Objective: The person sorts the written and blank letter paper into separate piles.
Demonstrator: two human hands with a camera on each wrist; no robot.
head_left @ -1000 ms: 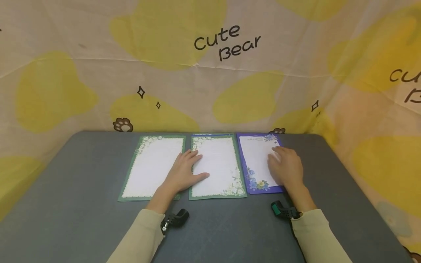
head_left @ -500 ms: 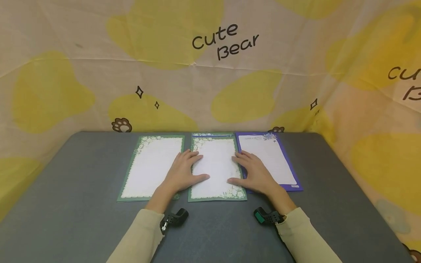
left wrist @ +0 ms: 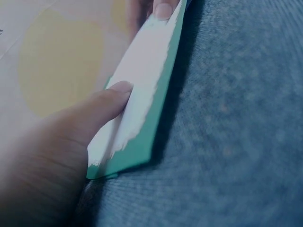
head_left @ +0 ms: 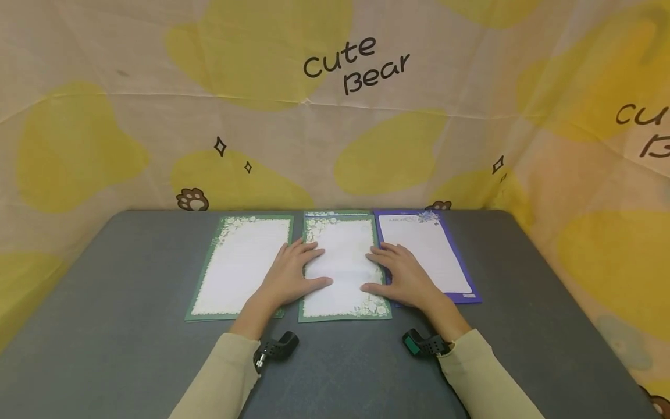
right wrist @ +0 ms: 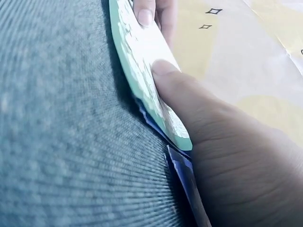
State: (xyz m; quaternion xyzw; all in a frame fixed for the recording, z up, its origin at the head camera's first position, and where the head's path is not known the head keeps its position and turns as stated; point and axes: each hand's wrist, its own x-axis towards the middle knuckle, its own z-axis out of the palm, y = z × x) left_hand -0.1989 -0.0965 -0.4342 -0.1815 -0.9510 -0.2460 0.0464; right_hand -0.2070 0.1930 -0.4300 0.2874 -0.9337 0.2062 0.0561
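In the head view, a sheet of paper with a green floral border lies in the middle of a row, over other sheets whose edges peek out at its top. My left hand rests across its left edge, fingers spread, the thumb pointing inward. On its right edge lies my right hand, spread the same way. Both wrist views show a thumb on top of the paper. Another green-bordered sheet is under and left of the left hand. A purple-bordered sheet sits partly under the right hand.
The sheets lie near the back edge of a dark grey table. Behind it hangs a cream and yellow cloth printed with lettering and paw marks. Black bands with small devices circle both wrists.
My right hand has moved left from the purple-bordered sheet onto the middle sheet's right edge, its fingers now spread. The middle sheet has shifted slightly toward me. The left hand stays nearly still.
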